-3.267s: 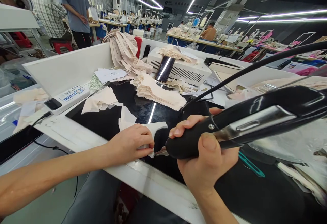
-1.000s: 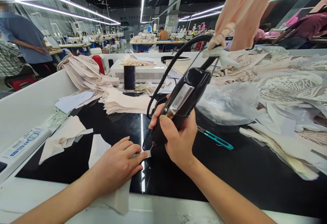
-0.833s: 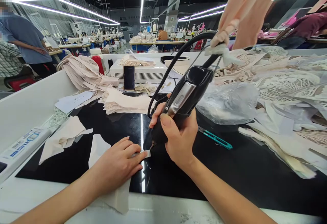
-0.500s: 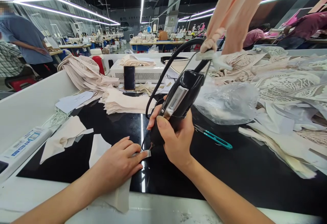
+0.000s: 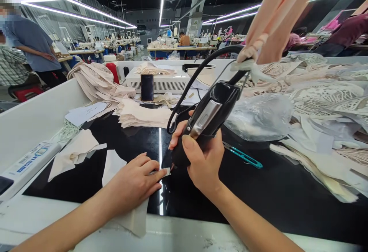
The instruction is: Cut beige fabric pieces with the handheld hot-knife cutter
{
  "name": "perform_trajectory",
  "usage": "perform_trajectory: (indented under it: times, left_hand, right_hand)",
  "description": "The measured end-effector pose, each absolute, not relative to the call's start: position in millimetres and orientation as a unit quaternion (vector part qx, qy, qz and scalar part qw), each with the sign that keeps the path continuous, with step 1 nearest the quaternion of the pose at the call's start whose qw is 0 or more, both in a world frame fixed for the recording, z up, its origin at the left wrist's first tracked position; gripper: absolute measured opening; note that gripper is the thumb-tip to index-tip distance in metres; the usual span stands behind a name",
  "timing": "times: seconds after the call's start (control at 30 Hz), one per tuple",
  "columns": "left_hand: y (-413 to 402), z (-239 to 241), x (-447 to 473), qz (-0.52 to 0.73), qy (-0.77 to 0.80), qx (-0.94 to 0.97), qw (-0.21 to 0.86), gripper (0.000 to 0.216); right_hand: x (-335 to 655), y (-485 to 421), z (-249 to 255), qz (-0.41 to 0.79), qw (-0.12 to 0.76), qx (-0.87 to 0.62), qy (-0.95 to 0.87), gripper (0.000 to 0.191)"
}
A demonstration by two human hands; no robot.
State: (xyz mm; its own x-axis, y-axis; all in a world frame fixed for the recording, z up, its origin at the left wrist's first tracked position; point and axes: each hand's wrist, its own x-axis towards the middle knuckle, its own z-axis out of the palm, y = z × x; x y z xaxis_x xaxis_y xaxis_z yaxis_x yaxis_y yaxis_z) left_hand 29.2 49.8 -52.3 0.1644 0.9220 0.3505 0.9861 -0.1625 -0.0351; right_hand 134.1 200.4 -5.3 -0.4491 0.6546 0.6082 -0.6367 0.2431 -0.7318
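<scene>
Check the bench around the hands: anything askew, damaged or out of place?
Nothing looks damaged. The left hand presses a pale fabric strip that overhangs the front edge of the black worktop; the right hand holds the black corded tool. Teal snips lie loose nearby.

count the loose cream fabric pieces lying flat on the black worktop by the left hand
3: one under the left hand, the fabric piece; a white piece just behind it; a crumpled piece further left. Stacks behind not counted.

left hand [image 5: 133,183]: bare, no glove | right hand [image 5: 202,163]: bare | forearms: unsleeved
</scene>
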Motion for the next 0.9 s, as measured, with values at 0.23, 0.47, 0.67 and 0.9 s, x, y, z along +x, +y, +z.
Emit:
perform_trajectory:
  times: [0.23, 0.47, 0.67, 0.9]
  left_hand:
    - [45.0, -56.5, 26.0, -0.16, -0.628, -0.754, 0.107, 0.03]
    - [32.8, -56.7, 28.1, -0.189, -0.644, -0.737, 0.081, 0.024]
    - [27.7, -58.5, 29.7, -0.23, -0.66, -0.714, 0.046, 0.022]
    - [28.5, -65.6, 30.6, -0.265, -0.659, -0.702, 0.053, 0.019]
  right_hand:
    - [134.7, 200.1, -5.7, 0.606, 0.522, -0.022, -0.599, 0.025]
    - [135.0, 200.7, -6.7, 0.611, 0.524, 0.002, -0.593, 0.026]
    - [137.4, 203.1, -6.5, 0.612, 0.522, 0.008, -0.594, 0.031]
    - [134.4, 203.7, -0.3, 0.626, 0.528, -0.008, -0.574, 0.037]
